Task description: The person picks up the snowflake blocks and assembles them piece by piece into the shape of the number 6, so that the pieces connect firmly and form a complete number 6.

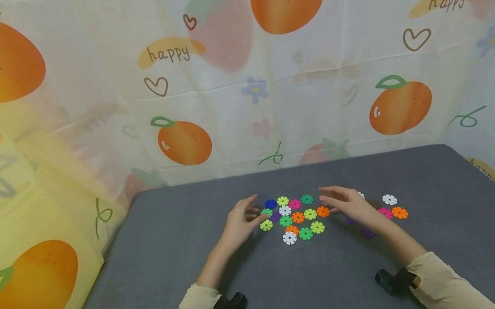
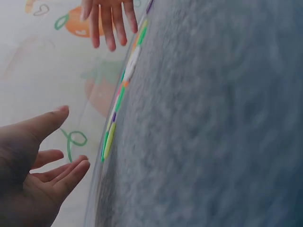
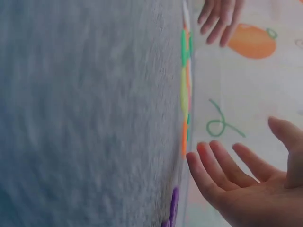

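Observation:
Several colourful notched plastic discs lie flat in a loose cluster on the table, among them a blue disc (image 1: 271, 204), a pink disc (image 1: 294, 204), an orange disc (image 1: 323, 211) and a white disc (image 1: 290, 238). At the cluster's left side hovers my left hand (image 1: 239, 224), fingers relaxed and thumb apart from them, holding nothing. My right hand (image 1: 352, 208) is on the opposite side, nearest the orange disc, its fingers loosely extended. Both wrist views show space between each hand's thumb and fingers. Some discs are partly hidden behind the right hand and forearm.
Right of the right forearm lie a second white disc (image 1: 389, 200), another orange disc (image 1: 400, 213) and a second pink disc (image 1: 385, 213). A purple disc (image 1: 369, 233) lies beside that forearm. The grey table (image 1: 155, 241) meets a fruit-printed curtain (image 1: 234, 124) behind.

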`<action>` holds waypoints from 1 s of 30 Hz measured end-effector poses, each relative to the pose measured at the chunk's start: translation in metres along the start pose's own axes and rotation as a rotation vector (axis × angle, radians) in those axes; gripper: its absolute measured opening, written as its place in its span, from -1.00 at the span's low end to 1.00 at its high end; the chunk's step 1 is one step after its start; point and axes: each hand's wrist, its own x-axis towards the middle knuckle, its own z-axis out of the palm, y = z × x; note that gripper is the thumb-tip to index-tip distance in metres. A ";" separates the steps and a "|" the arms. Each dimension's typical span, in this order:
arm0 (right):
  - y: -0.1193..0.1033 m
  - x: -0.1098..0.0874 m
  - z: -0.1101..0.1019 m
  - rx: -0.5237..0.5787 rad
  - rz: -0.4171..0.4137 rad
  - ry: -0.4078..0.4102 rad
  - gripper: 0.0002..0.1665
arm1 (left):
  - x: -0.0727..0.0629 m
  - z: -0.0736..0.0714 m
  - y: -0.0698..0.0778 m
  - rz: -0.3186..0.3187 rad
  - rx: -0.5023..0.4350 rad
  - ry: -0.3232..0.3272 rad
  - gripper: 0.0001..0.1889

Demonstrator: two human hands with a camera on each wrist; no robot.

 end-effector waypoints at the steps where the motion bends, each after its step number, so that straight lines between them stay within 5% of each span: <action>1: 0.000 -0.001 0.002 0.008 -0.001 -0.011 -0.33 | -0.001 0.001 0.000 0.007 -0.001 -0.016 -0.29; 8: -0.001 -0.003 0.012 0.102 -0.012 -0.075 -0.41 | -0.008 0.008 0.006 0.004 -0.055 -0.124 -0.32; 18: 0.002 -0.004 0.026 0.107 -0.051 -0.168 -0.51 | -0.011 0.017 0.010 0.088 -0.094 -0.260 -0.47; 30: 0.005 -0.006 0.035 0.115 -0.067 -0.249 -0.58 | -0.014 0.024 0.011 0.141 -0.031 -0.309 -0.51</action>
